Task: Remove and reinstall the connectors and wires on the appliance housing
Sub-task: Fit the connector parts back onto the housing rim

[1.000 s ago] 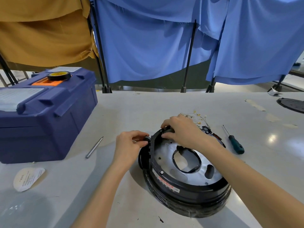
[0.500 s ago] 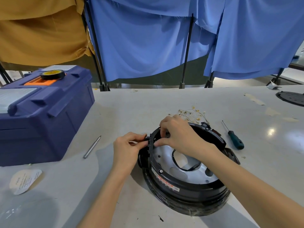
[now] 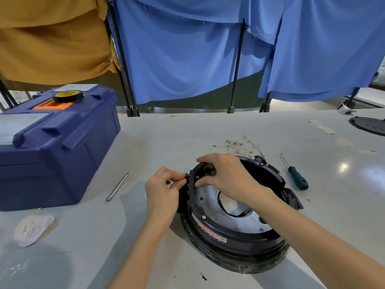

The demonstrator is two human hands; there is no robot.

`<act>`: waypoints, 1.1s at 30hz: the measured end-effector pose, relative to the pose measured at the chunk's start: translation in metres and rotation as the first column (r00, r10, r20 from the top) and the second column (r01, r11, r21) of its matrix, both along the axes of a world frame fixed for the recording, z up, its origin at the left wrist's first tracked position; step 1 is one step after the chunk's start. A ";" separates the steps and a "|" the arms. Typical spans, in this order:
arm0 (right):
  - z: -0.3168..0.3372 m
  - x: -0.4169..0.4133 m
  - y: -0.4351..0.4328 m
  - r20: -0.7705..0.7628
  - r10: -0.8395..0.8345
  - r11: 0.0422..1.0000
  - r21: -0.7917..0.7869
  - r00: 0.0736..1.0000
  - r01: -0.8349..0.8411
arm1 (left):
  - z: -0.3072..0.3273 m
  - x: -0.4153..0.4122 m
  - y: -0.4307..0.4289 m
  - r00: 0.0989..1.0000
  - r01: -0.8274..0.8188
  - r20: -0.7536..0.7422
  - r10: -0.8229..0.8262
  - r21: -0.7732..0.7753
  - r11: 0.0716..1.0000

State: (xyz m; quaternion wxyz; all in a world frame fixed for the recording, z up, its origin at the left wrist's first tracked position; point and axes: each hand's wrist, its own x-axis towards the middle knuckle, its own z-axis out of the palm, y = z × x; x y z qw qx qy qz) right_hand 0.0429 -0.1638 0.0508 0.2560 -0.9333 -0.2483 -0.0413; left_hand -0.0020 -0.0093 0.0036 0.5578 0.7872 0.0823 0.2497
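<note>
Working at the left rim of the appliance housing [image 3: 245,246], which lies open side up near the front edge of the bench [image 3: 208,130], a little right of the middle, the person has both hands on one spot of the toothed wall. The left hand [image 3: 161,191] comes from outside and pinches a small black piece [image 3: 185,175] between thumb and forefinger, right against the rim. Whether it is a connector or a clip is too small to tell. The right hand [image 3: 226,174] arches over the rim, fingers curled on its upper edge and thumb pressed to the inner wall, gripping the housing.

This looks like the seating or freeing of one fitting at the rim, with the task partway. A bunch of loose wires [image 3: 239,145] with yellow terminals lies on the bench just beyond the housing, apart from it. The next move likely calls for a steady right-hand hold while the left pushes or pulls the piece straight along its slot, gently, since the teeth look thin.

A green-handled screwdriver [image 3: 296,178] lies to the right, a metal rod [image 3: 117,187] to the left, and a blue toolbox [image 3: 62,155] stands at the left edge.
</note>
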 end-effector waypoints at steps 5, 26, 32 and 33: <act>-0.001 -0.002 -0.002 -0.022 0.042 0.999 0.006 0.999 -0.042 | -0.001 -0.001 0.002 0.999 0.028 -0.022 -0.028 0.002 1.000; -0.002 -0.003 -0.001 -0.008 0.060 0.998 -0.027 0.998 -0.061 | 0.004 0.009 0.000 0.995 0.077 -0.048 -0.086 -0.168 0.983; 0.008 0.015 -0.027 0.007 0.010 0.982 0.188 1.000 -0.011 | 0.018 0.026 -0.013 0.987 0.148 -0.063 -0.148 -0.004 0.989; 0.010 0.022 -0.039 0.023 -0.060 0.975 0.218 0.998 0.053 | 0.018 0.029 -0.015 0.976 0.196 -0.092 -0.198 -0.035 0.980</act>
